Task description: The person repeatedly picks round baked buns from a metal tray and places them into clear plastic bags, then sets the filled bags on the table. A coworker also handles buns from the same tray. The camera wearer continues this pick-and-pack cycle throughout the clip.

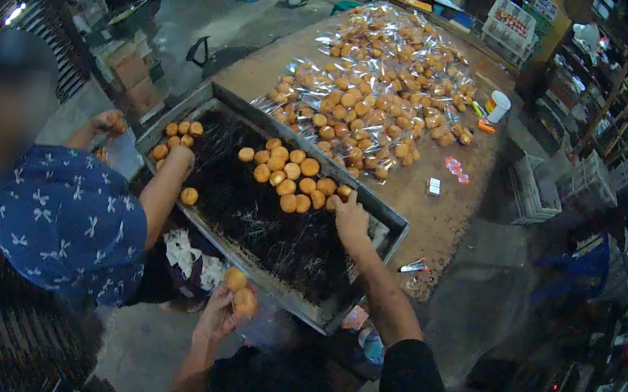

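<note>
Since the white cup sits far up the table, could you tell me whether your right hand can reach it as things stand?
Probably not: the right hand rests at the buns on the baking tray, and the white cup stands far beyond, past the bagged buns.

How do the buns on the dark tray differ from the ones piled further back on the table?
The buns on the tray lie bare and loose in small clusters; the buns on the table are sealed in clear bags and heaped in a far bigger pile. The right hand reaches the tray buns; none touches the bagged ones. Both are round and golden-orange.
</note>
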Demonstrator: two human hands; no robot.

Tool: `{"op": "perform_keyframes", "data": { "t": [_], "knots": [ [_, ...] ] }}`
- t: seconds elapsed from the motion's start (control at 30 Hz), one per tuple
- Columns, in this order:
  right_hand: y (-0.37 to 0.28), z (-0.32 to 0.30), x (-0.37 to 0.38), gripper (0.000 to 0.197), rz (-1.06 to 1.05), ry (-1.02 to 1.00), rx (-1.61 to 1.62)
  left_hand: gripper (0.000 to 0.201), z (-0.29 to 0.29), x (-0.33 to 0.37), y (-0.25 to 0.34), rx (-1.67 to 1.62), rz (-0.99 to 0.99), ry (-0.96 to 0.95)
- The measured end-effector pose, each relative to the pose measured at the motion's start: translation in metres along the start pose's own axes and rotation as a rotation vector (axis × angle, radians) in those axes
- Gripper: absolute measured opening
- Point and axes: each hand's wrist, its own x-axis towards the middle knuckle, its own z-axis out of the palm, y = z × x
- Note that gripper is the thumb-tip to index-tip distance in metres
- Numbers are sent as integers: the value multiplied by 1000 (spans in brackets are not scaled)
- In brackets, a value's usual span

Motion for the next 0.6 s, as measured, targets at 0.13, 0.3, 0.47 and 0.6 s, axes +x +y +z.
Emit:
{"op": "perform_keyframes", "data": {
  "t": [0.13, 0.3, 0.47, 0.6],
  "knots": [
    [-6, -7, -13, 25, -12, 86, 57, 53, 6, 10, 6, -30, -74, 1],
    [-22, -41, -85, 27, 36, -161, 672, 55, 8, 11, 10, -163, -85, 79],
    [-52, -139, -125, 41, 441, -294, 1448, 54, 12, 13, 14, -149, -94, 126],
    [-101, -232, -143, 43, 266, 199, 1591, 50, 28, 19, 24, -135, -118, 176]
  ]
}}
